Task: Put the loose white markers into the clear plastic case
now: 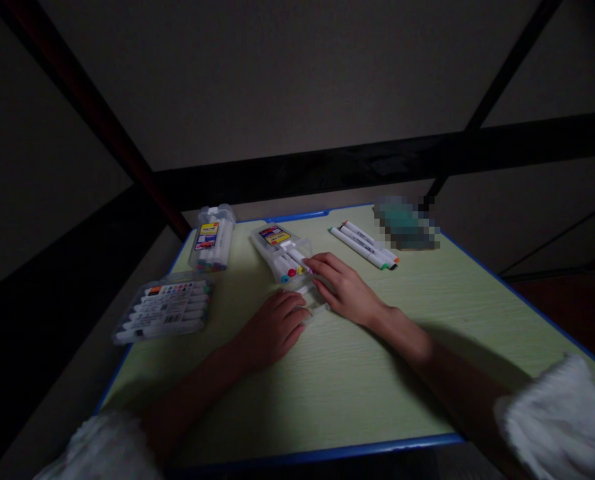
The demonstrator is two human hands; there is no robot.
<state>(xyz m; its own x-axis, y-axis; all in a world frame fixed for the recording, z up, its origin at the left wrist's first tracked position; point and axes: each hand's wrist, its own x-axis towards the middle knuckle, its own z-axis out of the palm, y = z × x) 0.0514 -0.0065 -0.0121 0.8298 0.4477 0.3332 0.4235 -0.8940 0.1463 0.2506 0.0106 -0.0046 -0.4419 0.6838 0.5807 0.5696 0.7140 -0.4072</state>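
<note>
A clear plastic marker case [264,248] with a yellow and dark label lies open in the middle of the table, its open end towards me. Several white markers with coloured ends, blue, red and yellow among them, show inside. My right hand [344,288] is at the case's right corner, fingers closed around a white marker [296,256] by its near end. Just in front lies the case's clear lid [319,311]. My left hand [278,328] has its fingers curled over the lid's left side; its fingertips are partly hidden.
A second marker case [213,241] is at the back left. Near the left edge lies a flat clear case of markers [167,308]. Several loose markers [362,247] rest right of centre, beside a blurred greenish object [406,223]. The table [377,400] has blue edging.
</note>
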